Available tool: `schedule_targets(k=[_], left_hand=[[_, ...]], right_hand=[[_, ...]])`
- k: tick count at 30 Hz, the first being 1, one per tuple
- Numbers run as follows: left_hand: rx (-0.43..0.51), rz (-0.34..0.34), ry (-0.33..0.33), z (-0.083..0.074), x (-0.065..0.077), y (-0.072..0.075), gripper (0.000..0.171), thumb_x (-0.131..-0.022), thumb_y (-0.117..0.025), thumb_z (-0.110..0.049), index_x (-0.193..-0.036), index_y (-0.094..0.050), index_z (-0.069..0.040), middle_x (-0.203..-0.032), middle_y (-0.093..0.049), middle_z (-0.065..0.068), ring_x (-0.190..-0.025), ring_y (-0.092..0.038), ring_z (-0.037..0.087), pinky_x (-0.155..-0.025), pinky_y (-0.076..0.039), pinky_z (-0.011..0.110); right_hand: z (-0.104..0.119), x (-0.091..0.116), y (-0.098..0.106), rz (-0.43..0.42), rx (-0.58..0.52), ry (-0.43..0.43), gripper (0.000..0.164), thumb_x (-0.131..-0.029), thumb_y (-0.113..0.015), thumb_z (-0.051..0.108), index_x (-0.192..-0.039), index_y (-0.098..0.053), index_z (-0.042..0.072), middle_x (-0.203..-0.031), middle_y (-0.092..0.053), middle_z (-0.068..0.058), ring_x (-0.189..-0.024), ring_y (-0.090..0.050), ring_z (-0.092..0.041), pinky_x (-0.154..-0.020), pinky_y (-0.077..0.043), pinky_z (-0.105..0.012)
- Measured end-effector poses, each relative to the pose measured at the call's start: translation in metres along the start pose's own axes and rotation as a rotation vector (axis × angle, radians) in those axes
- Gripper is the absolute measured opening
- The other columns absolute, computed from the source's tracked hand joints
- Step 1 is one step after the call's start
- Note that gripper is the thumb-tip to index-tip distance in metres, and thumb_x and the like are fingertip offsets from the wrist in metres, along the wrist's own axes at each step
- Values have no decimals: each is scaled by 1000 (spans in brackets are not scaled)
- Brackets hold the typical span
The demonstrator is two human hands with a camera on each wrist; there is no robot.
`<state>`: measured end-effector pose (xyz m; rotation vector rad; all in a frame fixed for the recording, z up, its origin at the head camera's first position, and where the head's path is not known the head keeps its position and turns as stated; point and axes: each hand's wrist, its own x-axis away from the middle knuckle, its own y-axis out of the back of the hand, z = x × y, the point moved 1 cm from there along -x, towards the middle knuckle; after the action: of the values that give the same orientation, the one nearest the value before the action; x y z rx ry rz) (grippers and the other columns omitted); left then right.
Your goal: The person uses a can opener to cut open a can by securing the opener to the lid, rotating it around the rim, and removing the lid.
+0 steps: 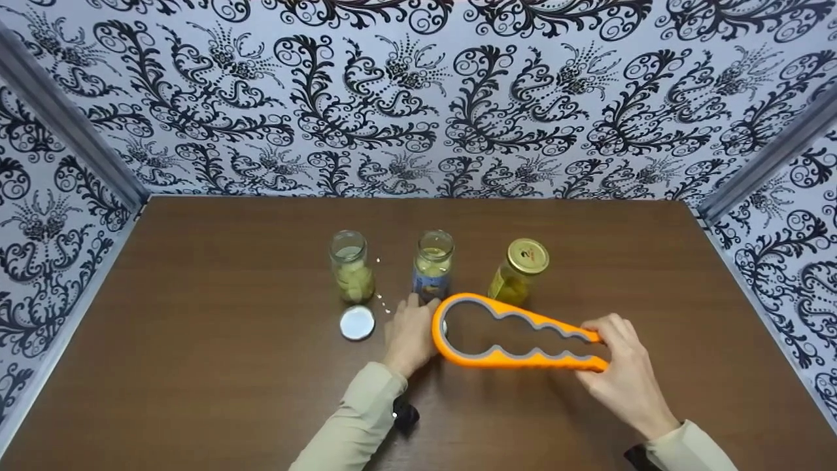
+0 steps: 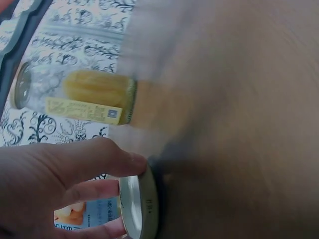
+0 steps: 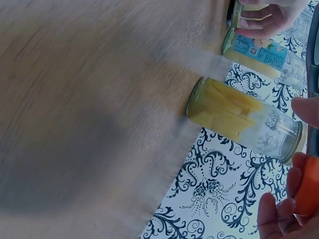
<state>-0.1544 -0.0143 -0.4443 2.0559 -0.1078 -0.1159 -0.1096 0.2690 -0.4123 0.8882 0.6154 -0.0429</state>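
Note:
My left hand (image 1: 410, 333) is down at the table in front of the middle jar (image 1: 433, 261), which has no lid and a blue label. In the left wrist view its thumb and fingers hold a jar lid (image 2: 149, 204) by the rim, at the tabletop. My right hand (image 1: 624, 373) grips the handle ends of an orange jar opener (image 1: 516, 361) with a grey wavy inner edge, held above the table. The opener's round end overlaps the left hand's lid in the head view. Beyond it stands a closed jar (image 1: 513, 284) with a gold lid and yellow contents.
At the left stands an uncovered jar (image 1: 353, 278) with pale green contents. A white lid (image 1: 357, 322) lies in front of it. Small drops show on the brown table (image 1: 229, 314) between the left and middle jars. Patterned walls (image 1: 418, 131) enclose the back and sides.

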Motion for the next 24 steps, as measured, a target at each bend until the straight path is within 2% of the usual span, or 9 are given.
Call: schedule_targets(k=[8, 15, 18, 24], left_hand=[[-112, -32, -59, 0, 4, -3, 39, -73, -81, -25, -108, -68, -14, -100, -57, 12, -89, -56, 33, -59, -52, 48], [-202, -78, -89, -1, 8, -4, 51, -64, -87, -20, -111, -68, -16, -101, -61, 8, -95, -55, 31, -74, -49, 47], [-201, -107, -108, -3, 11, -2, 51, -64, -87, -20, -111, -67, -14, -102, -61, 8, -96, -55, 31, -74, -49, 47], [-141, -158, -171, -15, 14, 3, 46, -69, -84, -22, -110, -66, -11, -107, -63, 8, -101, -55, 31, -75, -49, 45]], right_hand=[[-4, 2, 7, 1, 8, -8, 55, -47, -81, -19, -94, -63, 3, -90, -55, 1, -86, -44, -10, -73, -35, -21], [-13, 3, 20, -29, 4, -12, 56, -45, -79, -23, -93, -63, 0, -90, -55, 0, -86, -42, -7, -73, -34, -19], [-18, 4, 25, -56, -8, 2, 55, -44, -76, -23, -92, -63, -1, -88, -55, -1, -85, -42, -7, -73, -34, -18], [-23, 4, 32, -102, -31, 7, 55, -43, -71, -24, -93, -64, -2, -86, -54, -2, -86, -43, -6, -76, -33, -13]])
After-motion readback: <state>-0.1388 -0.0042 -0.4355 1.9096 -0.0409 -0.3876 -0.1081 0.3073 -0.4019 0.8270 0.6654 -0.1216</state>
